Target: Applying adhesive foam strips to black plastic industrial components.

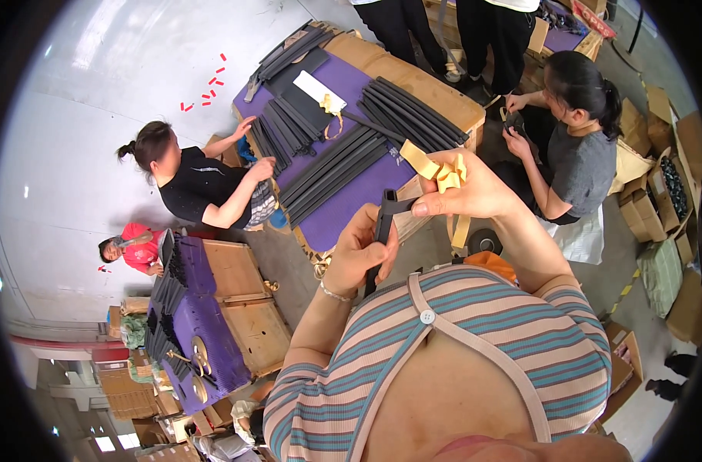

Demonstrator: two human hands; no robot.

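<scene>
Up close: your left hand (356,250) fingers wrapped round black strip (383,219), lower end hidden behind palm. Your right hand (474,189) pinches strip's top end, yellow tape (442,171) bunched over fingers. Purple-covered table (351,196) beyond; tape's roll indistinct.

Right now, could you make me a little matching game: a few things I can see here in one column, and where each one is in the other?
Things:
1. black strip
2. yellow tape
3. pile of long black strips
4. cardboard boxes

Places:
A. on the purple-topped table
B. on the floor at the far right
C. in the left hand
D. in the right hand

Pairs: 1-C, 2-D, 3-A, 4-B
</scene>
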